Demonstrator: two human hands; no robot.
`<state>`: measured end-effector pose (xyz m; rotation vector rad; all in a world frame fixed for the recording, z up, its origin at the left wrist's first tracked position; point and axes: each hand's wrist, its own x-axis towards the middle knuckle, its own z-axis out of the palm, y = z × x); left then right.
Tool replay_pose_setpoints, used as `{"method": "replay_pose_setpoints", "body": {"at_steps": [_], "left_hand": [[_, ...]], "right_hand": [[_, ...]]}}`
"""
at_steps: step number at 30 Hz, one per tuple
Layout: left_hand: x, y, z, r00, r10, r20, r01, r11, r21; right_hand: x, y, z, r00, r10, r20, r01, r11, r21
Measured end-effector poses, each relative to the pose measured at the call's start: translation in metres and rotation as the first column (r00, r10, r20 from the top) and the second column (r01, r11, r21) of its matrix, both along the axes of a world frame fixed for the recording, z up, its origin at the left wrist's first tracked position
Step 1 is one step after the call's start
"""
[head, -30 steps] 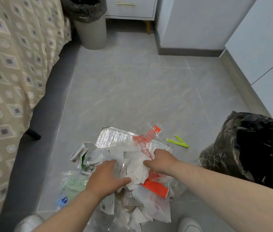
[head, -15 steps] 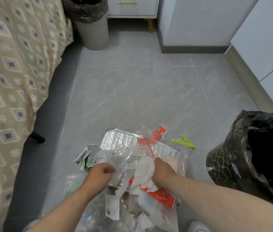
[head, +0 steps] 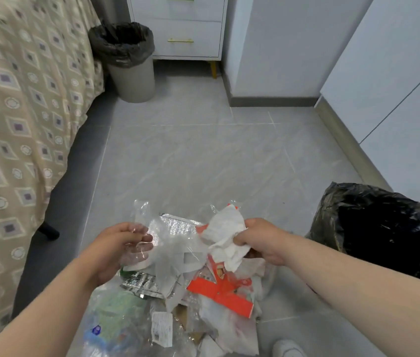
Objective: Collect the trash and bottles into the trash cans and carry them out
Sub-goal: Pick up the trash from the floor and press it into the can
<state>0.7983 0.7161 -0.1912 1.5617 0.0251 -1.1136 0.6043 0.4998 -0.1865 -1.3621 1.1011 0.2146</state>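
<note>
A pile of trash (head: 193,292) lies on the floor in front of me: clear plastic film, a silver foil bag, red-and-white wrappers and paper scraps. My right hand (head: 260,240) grips a crumpled white tissue wad (head: 225,237) with red wrapper hanging below it, lifted above the pile. My left hand (head: 120,247) holds clear plastic film (head: 170,243), fingers curled around its edge. A plastic bottle with a blue cap (head: 100,331) lies at the lower left of the pile. A black-bagged trash can (head: 384,233) stands just right of my right forearm.
A second bin, grey with a black liner (head: 129,60), stands far off beside the bed (head: 15,112) on the left. A white drawer cabinet (head: 185,27) is behind it, white cupboards (head: 397,99) along the right. My shoe (head: 287,349) shows at the bottom.
Both hands have closed on trash and lifted it off the pile, moving apart. The view tilted up, showing more of the far bin.
</note>
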Motion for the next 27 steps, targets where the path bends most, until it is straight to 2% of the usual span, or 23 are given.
{"method": "replay_pose_setpoints", "body": {"at_steps": [5, 8, 14, 17, 19, 21, 23, 25, 27], "left_hand": [[-0.020, -0.033, 0.057, 0.989, -0.002, -0.149, -0.036, 0.967, -0.252], [-0.055, -0.076, 0.090, 0.980, -0.078, -0.183, 0.004, 0.928, -0.372], [-0.135, -0.177, 0.137, 0.956, -0.231, -0.183, 0.082, 0.804, -0.588], [-0.187, -0.235, 0.140, 0.912, -0.327, -0.249, 0.095, 0.758, -0.645], [-0.197, -0.243, 0.134, 0.885, -0.364, -0.291, 0.075, 0.728, -0.682], [-0.214, -0.258, 0.120, 0.859, -0.380, -0.342, 0.081, 0.761, -0.644], [-0.237, -0.274, 0.098, 0.871, -0.345, -0.349, 0.127, 0.845, -0.519], [-0.258, -0.284, 0.079, 0.909, -0.294, -0.296, 0.170, 0.909, -0.379], [-0.275, -0.287, 0.059, 0.928, -0.317, -0.196, 0.256, 0.924, -0.284]], "right_hand": [[-0.032, -0.036, 0.075, 0.977, -0.116, 0.179, 0.105, 0.992, 0.071], [-0.067, -0.077, 0.120, 0.928, -0.190, 0.319, 0.177, 0.982, 0.070], [-0.168, -0.166, 0.150, 0.703, -0.419, 0.574, 0.377, 0.905, 0.198], [-0.234, -0.201, 0.137, 0.538, -0.583, 0.609, 0.518, 0.798, 0.307], [-0.244, -0.200, 0.127, 0.497, -0.638, 0.588, 0.555, 0.755, 0.350], [-0.255, -0.200, 0.116, 0.439, -0.695, 0.570, 0.583, 0.703, 0.408], [-0.271, -0.204, 0.106, 0.409, -0.734, 0.542, 0.618, 0.660, 0.427], [-0.282, -0.206, 0.101, 0.392, -0.755, 0.525, 0.627, 0.637, 0.448], [-0.287, -0.208, 0.096, 0.380, -0.766, 0.518, 0.631, 0.624, 0.461]]}}
